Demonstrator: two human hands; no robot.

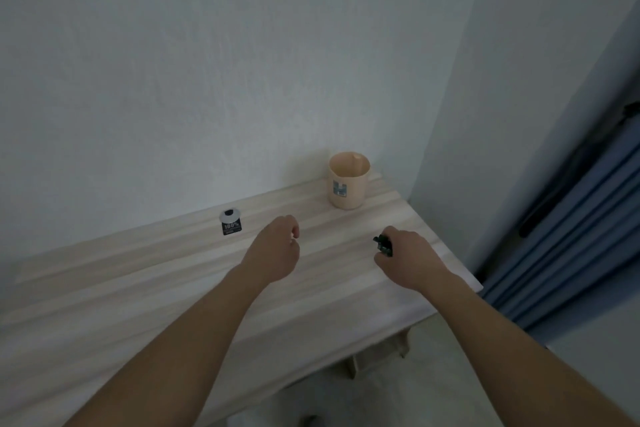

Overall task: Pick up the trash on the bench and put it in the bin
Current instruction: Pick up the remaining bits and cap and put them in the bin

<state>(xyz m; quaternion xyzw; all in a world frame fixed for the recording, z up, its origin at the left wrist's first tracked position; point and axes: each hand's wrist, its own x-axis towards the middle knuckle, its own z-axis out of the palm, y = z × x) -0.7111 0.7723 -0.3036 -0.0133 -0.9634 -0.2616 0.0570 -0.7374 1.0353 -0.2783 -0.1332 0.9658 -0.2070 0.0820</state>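
The right hand (410,258) is curled closed around a small dark piece of trash (383,245), which pokes out past its fingers, just above the bench (138,288). The left hand (277,250) holds nothing; its fingers are bent loosely, half open, and both arms reach forward over the bench. A small black and white packet (231,222) lies on the bench, beyond and left of the left hand, and the tan cup (349,180) stands farther away, between both hands, near the wall.

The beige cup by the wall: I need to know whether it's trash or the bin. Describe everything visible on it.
The beige cup stands upright on the far right part of the wooden bench, close to the wall. It looks like matte plastic, tapering downward, with a blue-and-white label on its front. Its mouth is open; a ridge shows inside. Neither hand touches it.
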